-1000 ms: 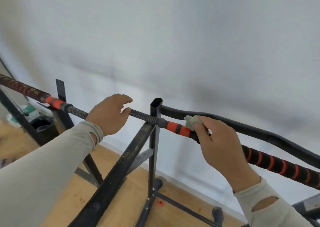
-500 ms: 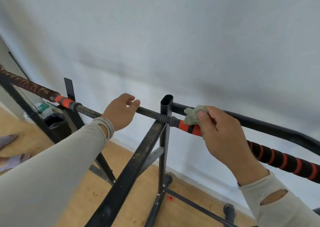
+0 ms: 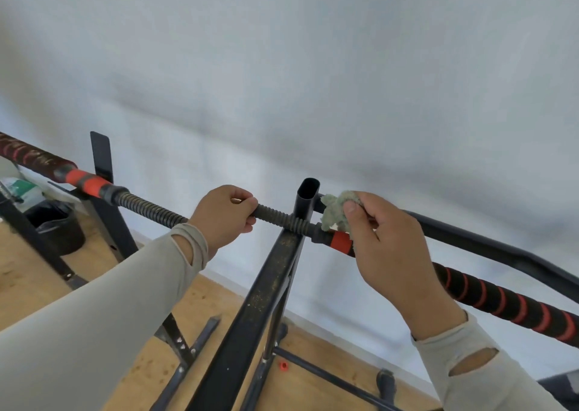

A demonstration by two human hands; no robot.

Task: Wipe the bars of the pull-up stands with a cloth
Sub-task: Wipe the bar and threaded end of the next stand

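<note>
A long pull-up bar [image 3: 147, 208] runs from the left edge to the lower right, with a dark ribbed middle and red-and-black wrapped grips. My left hand [image 3: 224, 215] grips the ribbed section just left of a black upright post [image 3: 308, 199]. My right hand [image 3: 385, 248] pinches a small grey-green cloth [image 3: 335, 210] and holds it against the bar just right of the post, above the red band [image 3: 340, 241]. A second black bar [image 3: 488, 246] curves away behind my right hand.
A black sloping frame beam [image 3: 263, 304] drops from the post toward me. More black stand legs [image 3: 103, 213] rise at the left. A black bin [image 3: 58, 227] and a green-and-white bag [image 3: 23, 190] sit on the wooden floor. A white wall lies behind.
My right hand has slid the cloth left along the bar, from the black grip past the red band, up to the post. My left hand has closed round the ribbed section.
</note>
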